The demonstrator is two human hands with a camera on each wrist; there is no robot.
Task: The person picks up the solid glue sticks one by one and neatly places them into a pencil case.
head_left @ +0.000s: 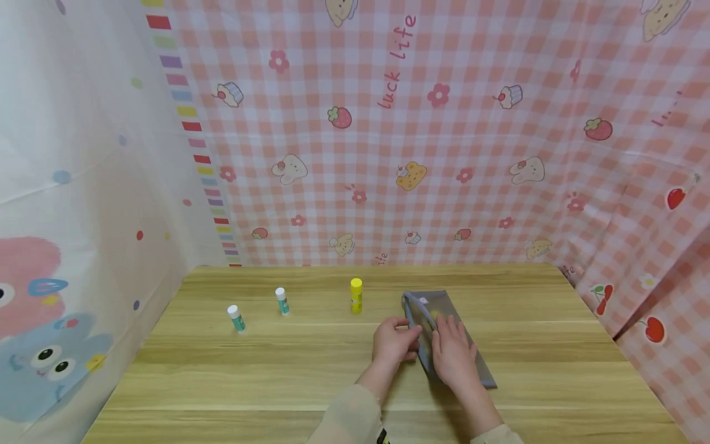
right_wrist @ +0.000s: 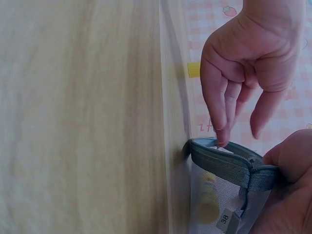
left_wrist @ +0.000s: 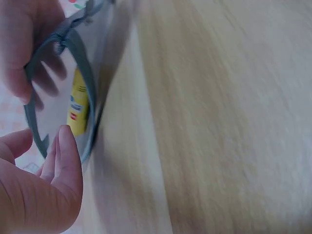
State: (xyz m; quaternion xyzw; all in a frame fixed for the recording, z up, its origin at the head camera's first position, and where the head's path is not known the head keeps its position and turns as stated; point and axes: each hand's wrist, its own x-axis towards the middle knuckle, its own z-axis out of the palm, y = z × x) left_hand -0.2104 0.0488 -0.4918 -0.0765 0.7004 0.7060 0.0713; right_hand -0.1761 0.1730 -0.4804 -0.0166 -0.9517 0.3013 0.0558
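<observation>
A grey mesh zipper pouch (head_left: 444,302) stands at a slant on the table, its zippered mouth spread toward the left. Inside it lies a yellow glue stick (left_wrist: 78,105), visible through the opening in the left wrist view. My right hand (head_left: 455,351) grips the pouch near the mouth, thumb at the zipper edge and fingers behind the mesh. At the opening, my left hand (head_left: 392,342) has its fingertips right at the rim, with the thumb apart and nothing held. A small tag (right_wrist: 225,220) marked 38 shows on the pouch.
Another yellow glue stick (head_left: 356,297) stands upright left of the pouch. Farther left are two green glue sticks with white caps, a nearer one (head_left: 236,319) and a farther one (head_left: 282,302). A pink checked curtain (head_left: 388,142) hangs behind the wooden table (head_left: 266,382).
</observation>
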